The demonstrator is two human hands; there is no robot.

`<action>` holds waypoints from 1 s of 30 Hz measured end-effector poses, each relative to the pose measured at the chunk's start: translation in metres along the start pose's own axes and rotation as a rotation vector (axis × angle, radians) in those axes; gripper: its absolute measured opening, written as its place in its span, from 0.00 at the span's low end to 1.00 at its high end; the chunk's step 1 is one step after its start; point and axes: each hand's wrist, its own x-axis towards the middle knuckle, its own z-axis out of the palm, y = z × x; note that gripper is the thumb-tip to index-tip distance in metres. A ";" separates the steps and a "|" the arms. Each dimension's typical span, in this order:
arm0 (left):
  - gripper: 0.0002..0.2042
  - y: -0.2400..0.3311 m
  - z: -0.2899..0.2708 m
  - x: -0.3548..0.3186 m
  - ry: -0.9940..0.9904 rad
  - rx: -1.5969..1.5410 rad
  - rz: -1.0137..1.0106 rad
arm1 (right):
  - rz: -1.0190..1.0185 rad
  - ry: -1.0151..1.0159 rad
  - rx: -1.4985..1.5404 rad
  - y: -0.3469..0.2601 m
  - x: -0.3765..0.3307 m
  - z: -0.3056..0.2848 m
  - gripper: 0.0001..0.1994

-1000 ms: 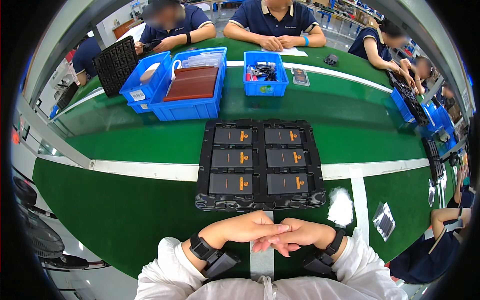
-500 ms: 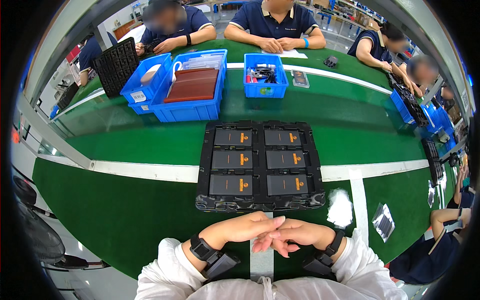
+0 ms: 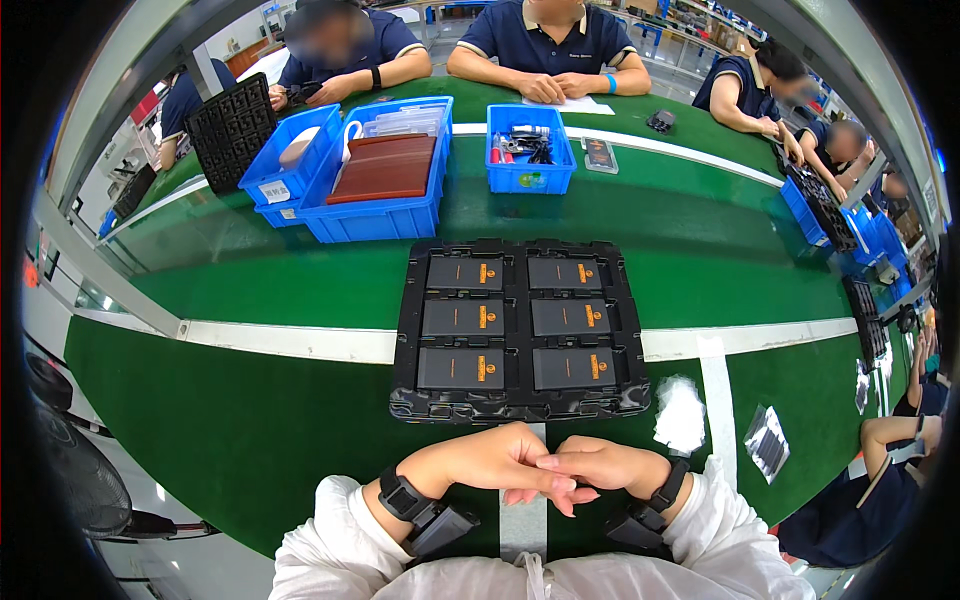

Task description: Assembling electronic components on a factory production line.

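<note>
The left hand and right hand rest folded together on the green counter, holding nothing. Just past them at twelve o'clock sits a black tray with six dark flat packs in its slots.

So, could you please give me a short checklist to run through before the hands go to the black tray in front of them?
1. Both hands free: ok. The left hand and right hand rest together, holding nothing.
2. The black moulded plastic tray within easy reach: ok, it lies just beyond the hands on the green table mat.
3. All six pockets filled: ok, each holds a dark flat rectangular part.
4. Parts seated flat: cannot tell.
5. Path to the tray unobstructed: ok, nothing lies between the hands and it.
6. The white crumpled cloth off the tray: ok, it lies to its right.
</note>
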 end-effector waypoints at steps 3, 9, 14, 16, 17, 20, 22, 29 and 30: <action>0.14 0.000 0.000 0.000 0.016 0.004 -0.003 | 0.017 -0.003 -0.005 -0.001 0.000 0.000 0.31; 0.15 0.004 0.001 0.000 0.026 0.061 -0.037 | -0.019 -0.020 -0.011 0.000 0.000 -0.001 0.30; 0.16 0.005 0.001 0.000 0.026 -0.022 0.000 | 0.005 -0.025 -0.013 0.001 0.000 -0.004 0.29; 0.15 0.003 0.002 -0.001 0.028 -0.007 -0.003 | -0.042 -0.064 -0.043 0.005 0.000 -0.005 0.28; 0.15 0.003 0.002 -0.001 0.030 0.007 -0.004 | -0.043 -0.064 -0.043 0.009 0.000 -0.006 0.28; 0.16 0.002 0.002 0.001 0.028 0.058 -0.041 | -0.127 -0.062 -0.027 0.015 0.000 -0.005 0.27; 0.16 0.000 0.001 0.000 0.026 0.053 -0.039 | -0.168 -0.041 -0.011 0.012 0.000 -0.003 0.26; 0.12 -0.001 -0.002 -0.002 0.011 0.040 -0.003 | -0.059 -0.093 -0.008 -0.002 -0.005 0.000 0.18; 0.12 0.000 -0.002 -0.001 0.011 0.040 -0.002 | -0.048 -0.085 0.004 -0.003 -0.006 0.000 0.17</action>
